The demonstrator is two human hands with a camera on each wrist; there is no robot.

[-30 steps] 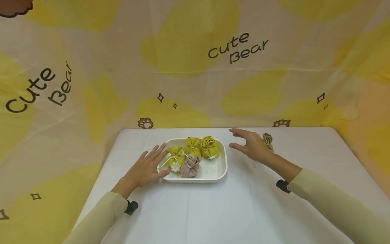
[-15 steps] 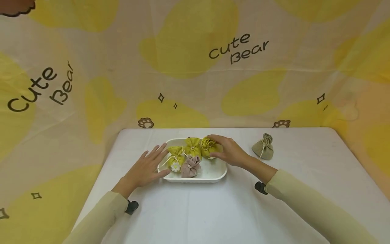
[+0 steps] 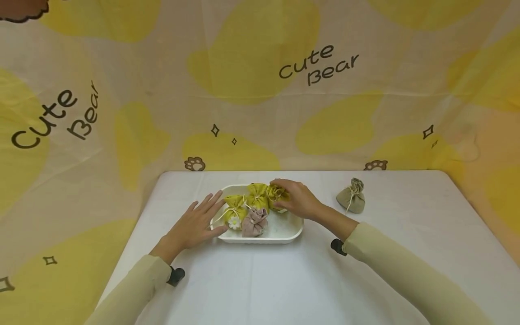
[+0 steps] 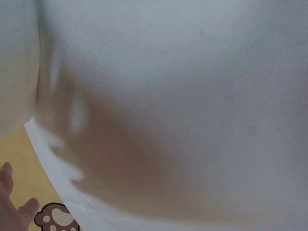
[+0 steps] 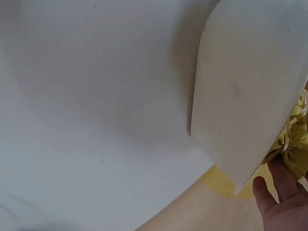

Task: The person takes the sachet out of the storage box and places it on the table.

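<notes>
A white tray (image 3: 284, 231) holds several small drawstring pouches. My right hand (image 3: 298, 198) reaches over its right side and grips the yellow pouch (image 3: 276, 194) there, covering part of it. In the right wrist view the fingers (image 5: 281, 180) meet yellow cloth (image 5: 296, 149) beyond the tray wall (image 5: 245, 86). My left hand (image 3: 196, 225) lies with straight, spread fingers at the tray's left end. Beside it sits a yellow pouch with a white flower (image 3: 234, 212). Another yellow pouch (image 3: 257, 195) stands at the back, and a mauve pouch (image 3: 254, 223) at the front.
A grey-green pouch (image 3: 352, 197) stands on the white table (image 3: 260, 280), right of the tray. Behind the table hangs a yellow-patterned cloth (image 3: 243, 113), which also runs along the left and right sides.
My right hand has moved left from beside the grey-green pouch to the right-hand yellow pouch, and its fingers have closed around it. The left hand has stayed in place.
</notes>
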